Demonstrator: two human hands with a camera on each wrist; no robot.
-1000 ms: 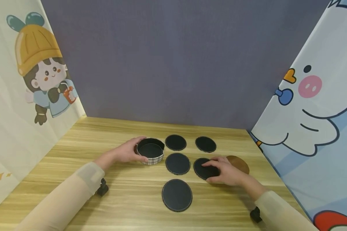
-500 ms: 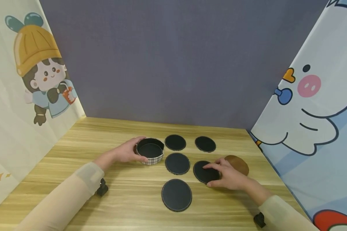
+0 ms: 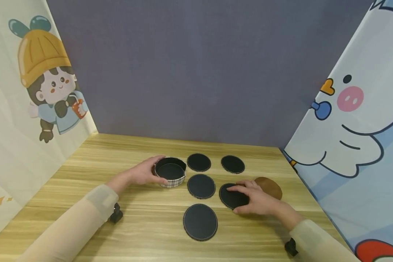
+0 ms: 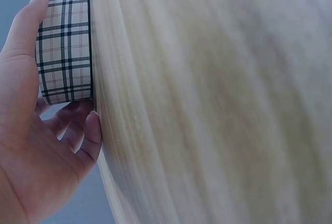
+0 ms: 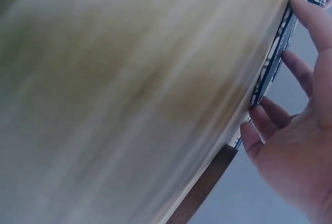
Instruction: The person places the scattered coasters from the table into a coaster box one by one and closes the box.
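Observation:
My left hand (image 3: pixel 146 171) grips a round coaster holder (image 3: pixel 177 182) from its left side, thumb at the front and fingers behind. The holder has a black inside, a notch at its right, and a plaid outer wall (image 4: pixel 65 42) in the left wrist view. My right hand (image 3: pixel 257 196) spans a round black coaster (image 3: pixel 229 196), thumb at its near edge, the index finger over its top and other fingers at the far edge. In the right wrist view, this coaster (image 5: pixel 272 63) shows a thin plaid edge close to the tabletop, with the fingertips along it.
Several more black coasters lie flat on the wooden table (image 3: pixel 144 233): a near one (image 3: pixel 200 222), a middle one (image 3: pixel 201 186), and two at the back (image 3: pixel 199 162). A brown disc (image 3: pixel 270 187) lies partly behind my right hand. A grey panel (image 3: pixel 190 72) stands behind the table.
My right hand has moved the coaster slightly toward me, then stays nearly still over the last half second. The left hand and the holder have not moved.

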